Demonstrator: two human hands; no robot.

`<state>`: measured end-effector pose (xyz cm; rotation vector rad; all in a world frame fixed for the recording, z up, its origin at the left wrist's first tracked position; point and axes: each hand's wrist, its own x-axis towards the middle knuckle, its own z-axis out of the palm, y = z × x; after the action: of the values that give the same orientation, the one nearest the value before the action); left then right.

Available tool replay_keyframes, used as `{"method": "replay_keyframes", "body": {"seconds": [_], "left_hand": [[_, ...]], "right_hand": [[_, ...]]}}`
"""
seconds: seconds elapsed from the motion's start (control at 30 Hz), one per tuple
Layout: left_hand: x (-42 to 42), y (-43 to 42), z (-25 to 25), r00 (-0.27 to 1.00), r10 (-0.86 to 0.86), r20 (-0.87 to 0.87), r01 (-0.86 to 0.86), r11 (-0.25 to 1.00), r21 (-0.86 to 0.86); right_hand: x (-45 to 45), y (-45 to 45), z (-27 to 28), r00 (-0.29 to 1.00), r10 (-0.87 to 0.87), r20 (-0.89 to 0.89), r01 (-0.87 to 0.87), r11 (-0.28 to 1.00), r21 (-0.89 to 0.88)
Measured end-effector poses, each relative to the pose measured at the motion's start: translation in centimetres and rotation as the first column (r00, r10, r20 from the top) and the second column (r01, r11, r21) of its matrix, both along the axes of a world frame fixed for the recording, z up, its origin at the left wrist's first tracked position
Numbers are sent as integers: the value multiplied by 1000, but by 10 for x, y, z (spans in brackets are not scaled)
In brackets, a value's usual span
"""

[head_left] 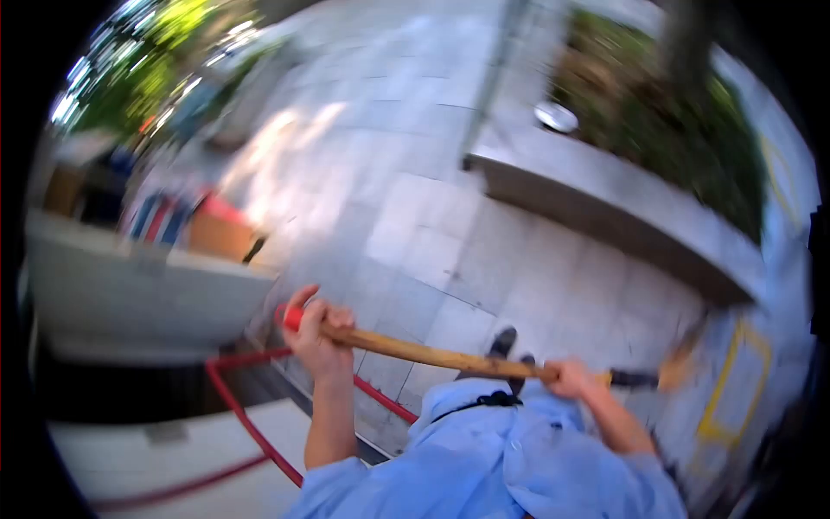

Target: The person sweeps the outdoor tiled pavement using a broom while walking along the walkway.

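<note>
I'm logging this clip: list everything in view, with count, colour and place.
Pole: one, light brown with a red end, across the front of the body
Pole's far end piece: one, tan, right, blurred
Planter: one, grey, upper right
Plants: uncounted, green and brown, in the planter
Round object: one, whitish, on the planter's edge
Paving: many slabs, grey, centre
Container: one, off-white, left
Striped item: one, blue, red and white, behind the container's edge
Rails: several, red, lower left
Shirt: one, light blue, bottom
Shoes: two, dark, beyond the shirt
Left hand: one, bare, near the pole's red end
Right hand: one, bare, farther along
</note>
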<state>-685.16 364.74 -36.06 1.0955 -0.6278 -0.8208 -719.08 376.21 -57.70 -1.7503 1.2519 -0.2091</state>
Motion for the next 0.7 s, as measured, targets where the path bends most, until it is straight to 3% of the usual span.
{"method": "replay_keyframes", "body": {"seconds": [0.07,0.1,0.13,0.17,0.2,0.23,0.3,0.37,0.4,0.43,0.5,0.57,0.63,0.67,0.7], "left_hand": [[-18,-23,-11,991,-105,-88,115,986,119],[-12,-40,-23,997,-72,25,68,986,155],[1,-61,-35,969,-238,-72,240,971,17],[4,-79,-33,857,-504,-106,488,861,-144],[-19,-91,-22,808,-581,-99,550,804,-225],[-42,-101,-15,845,-534,-25,513,824,-240],[-77,-125,-3,625,-777,-67,722,609,-328],[-136,-131,9,499,-866,-45,800,480,-361],[-158,-140,15,273,-960,-60,870,273,-411],[-176,-142,22,261,-964,-52,875,259,-408],[-213,-131,46,109,-991,71,877,62,-477],[-249,-104,72,174,-980,96,895,117,-430],[-294,-67,96,176,-950,258,931,75,-358],[-299,-70,104,17,-851,526,950,-150,-274],[-299,-71,103,18,-754,656,965,-158,-209]], "right_hand": [[-28,3,10,973,-121,-198,126,992,11],[-34,4,39,947,-183,-263,188,982,-6],[-37,16,36,933,-276,-232,268,961,-64],[-41,28,48,908,-335,-253,309,941,-137],[-35,40,56,857,-452,-247,421,891,-170],[-39,47,60,816,-529,-234,484,845,-226],[-35,64,56,715,-657,-240,590,751,-297],[-52,72,48,633,-737,-236,638,670,-381],[-58,80,44,574,-800,-172,681,583,-443],[-66,84,42,513,-852,-102,716,491,-497],[-102,74,35,419,-908,-20,658,318,-682],[-145,63,28,391,-917,78,663,222,-715],[-187,52,21,369,-919,139,649,148,-746],[-205,48,18,334,-922,199,647,71,-759],[-213,42,19,328,-921,209,667,70,-742]]}}
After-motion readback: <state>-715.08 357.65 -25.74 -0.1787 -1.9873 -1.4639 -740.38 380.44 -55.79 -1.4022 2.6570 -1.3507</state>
